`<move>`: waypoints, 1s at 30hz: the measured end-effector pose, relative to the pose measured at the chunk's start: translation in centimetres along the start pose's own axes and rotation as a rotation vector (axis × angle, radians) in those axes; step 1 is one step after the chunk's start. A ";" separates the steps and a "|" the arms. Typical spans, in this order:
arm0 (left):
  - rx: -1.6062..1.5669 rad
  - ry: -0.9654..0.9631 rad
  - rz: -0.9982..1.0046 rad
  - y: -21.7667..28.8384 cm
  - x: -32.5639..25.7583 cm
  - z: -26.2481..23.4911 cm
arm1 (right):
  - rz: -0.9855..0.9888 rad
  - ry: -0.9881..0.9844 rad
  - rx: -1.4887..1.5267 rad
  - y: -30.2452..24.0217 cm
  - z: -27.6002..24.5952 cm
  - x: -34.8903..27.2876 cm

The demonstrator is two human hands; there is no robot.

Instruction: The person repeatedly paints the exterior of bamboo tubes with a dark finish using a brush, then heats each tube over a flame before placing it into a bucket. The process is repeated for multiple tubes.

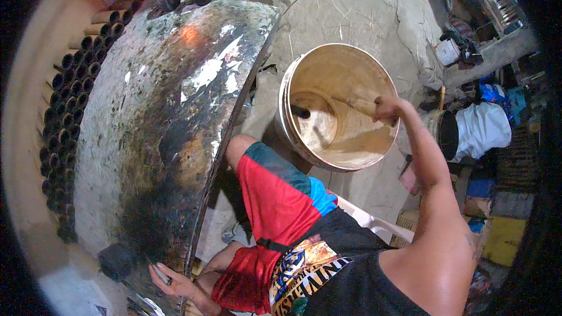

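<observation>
at lower left my left hand (174, 284) pinches a slim grey tool (161, 274); right of centre, my right hand (386, 109) grips a pale stick (364, 106) in the deep bucket (366, 140), likely working inside it; next calls for steady grip

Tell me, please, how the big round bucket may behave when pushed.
The bucket is probably light for its size: its wall looks thin and its bottom mostly bare. It seems fairly stiff, as its mouth looks round. Being deep, it might tip if pushed near the rim.
</observation>
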State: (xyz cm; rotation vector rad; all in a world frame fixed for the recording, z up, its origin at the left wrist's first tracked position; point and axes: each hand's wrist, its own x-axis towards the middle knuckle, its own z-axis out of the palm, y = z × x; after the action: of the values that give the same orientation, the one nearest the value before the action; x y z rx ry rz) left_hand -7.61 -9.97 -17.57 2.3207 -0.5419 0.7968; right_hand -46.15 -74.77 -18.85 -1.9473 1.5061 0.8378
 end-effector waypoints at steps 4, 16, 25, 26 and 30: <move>-0.032 -0.007 0.013 -0.2 -0.1 -0.2 | -0.199 0.095 0.278 -0.2 -5.3 -6.9; -0.014 0.026 -0.048 0.8 -0.4 -1.3 | -0.951 -0.001 0.611 -30.6 -5.5 -15.4; 0.015 0.102 -0.005 0.8 -0.1 -1.0 | -1.239 -0.153 0.581 -59.3 1.2 -19.0; 0.028 0.101 -0.024 0.9 -0.1 -1.0 | -1.240 -0.206 0.573 -61.4 1.9 -19.7; 0.019 0.119 -0.022 0.9 0.0 -1.0 | -1.257 -0.229 0.640 -67.6 5.2 -22.0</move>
State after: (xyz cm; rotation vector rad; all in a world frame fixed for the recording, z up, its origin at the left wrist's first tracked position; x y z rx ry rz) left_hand -8.53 -9.91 -16.59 2.2751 -0.4579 0.9259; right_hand 14.65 -41.10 -3.27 -1.7162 0.1563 -0.0173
